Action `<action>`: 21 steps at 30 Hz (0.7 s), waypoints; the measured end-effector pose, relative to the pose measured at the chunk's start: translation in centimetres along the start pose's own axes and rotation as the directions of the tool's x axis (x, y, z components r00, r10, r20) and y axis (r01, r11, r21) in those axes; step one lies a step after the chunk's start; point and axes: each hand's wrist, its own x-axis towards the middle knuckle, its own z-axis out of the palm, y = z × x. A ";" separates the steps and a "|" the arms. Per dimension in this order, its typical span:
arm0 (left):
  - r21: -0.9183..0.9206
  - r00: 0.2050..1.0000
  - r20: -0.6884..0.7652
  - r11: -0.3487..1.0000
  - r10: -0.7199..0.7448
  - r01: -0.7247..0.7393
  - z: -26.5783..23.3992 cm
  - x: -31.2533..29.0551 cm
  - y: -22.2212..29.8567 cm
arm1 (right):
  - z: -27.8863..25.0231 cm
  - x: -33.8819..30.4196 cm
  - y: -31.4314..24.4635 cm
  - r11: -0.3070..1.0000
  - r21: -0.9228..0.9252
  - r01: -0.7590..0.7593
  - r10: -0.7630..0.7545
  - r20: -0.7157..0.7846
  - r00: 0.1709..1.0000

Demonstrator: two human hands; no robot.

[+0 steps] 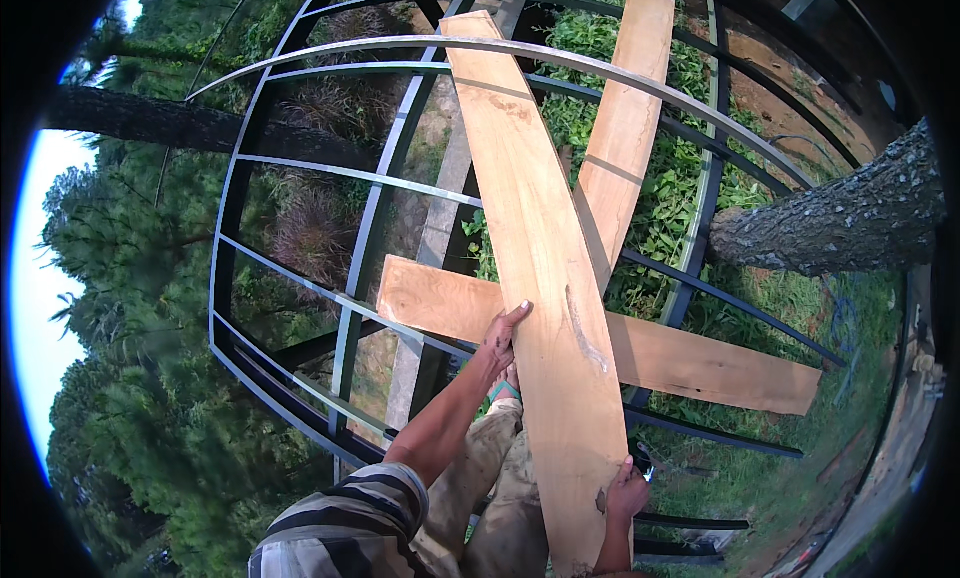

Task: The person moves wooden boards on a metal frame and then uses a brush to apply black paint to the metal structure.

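A long, light-brown wooden plank stretches away in front of me, its near end beside my legs. My left hand grips its left edge, thumb on the top face and fingers mostly hidden at the side. On the right edge, nearer to me, my right hand is closed with the thumb up and the fingers largely out of sight. Under this plank a second board lies crosswise. A third board slants toward the far right. A small dark and shiny object shows by my right hand; its kind is unclear.
Dark metal frame bars form an open grid with gaps over plants and ground. A thin, bowed strip crosses the far ends of two boards. One tree trunk stands right, another at the far left.
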 end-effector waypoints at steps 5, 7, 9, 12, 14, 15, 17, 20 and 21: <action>-0.016 0.999 0.032 0.999 0.031 -0.030 1.5 9.9 6.9 | 2.6 7.6 -7.5 1.000 -0.001 -0.023 0.023 -0.029 0.999; 0.006 0.989 0.088 0.993 0.120 -0.121 2.4 13.1 10.9 | 3.4 10.4 -11.9 0.995 0.096 0.024 -0.019 -0.056 0.998; -0.096 0.987 0.071 0.986 0.146 -0.138 1.7 16.2 16.1 | 4.6 13.4 -16.1 0.984 0.127 0.126 -0.122 -0.039 0.992; -0.004 0.952 0.123 0.959 0.282 -0.283 0.8 17.3 22.1 | 4.9 18.7 -24.5 0.960 0.157 0.230 -0.244 0.076 0.967; -0.060 0.950 0.117 0.957 0.289 -0.283 -1.2 16.1 19.7 | 4.7 23.0 -29.4 0.944 0.172 0.283 -0.308 0.146 0.940; -0.094 0.968 0.111 0.972 0.226 -0.217 -1.1 15.1 15.6 | 4.4 25.2 -31.2 0.969 0.128 0.214 -0.234 0.172 0.957; -0.099 0.996 0.080 0.995 0.026 -0.018 -2.5 8.9 3.9 | 3.7 27.8 -33.8 0.978 0.108 0.180 -0.194 0.147 0.970; -0.186 0.911 0.092 0.892 -0.401 0.412 -3.6 -7.2 -11.4 | 2.8 28.5 -37.3 0.966 0.189 0.176 -0.207 0.163 0.965; -0.219 0.831 0.134 0.802 -0.540 0.556 -3.0 -12.2 -15.1 | 2.4 29.4 -37.9 0.961 0.231 0.151 -0.200 0.206 0.958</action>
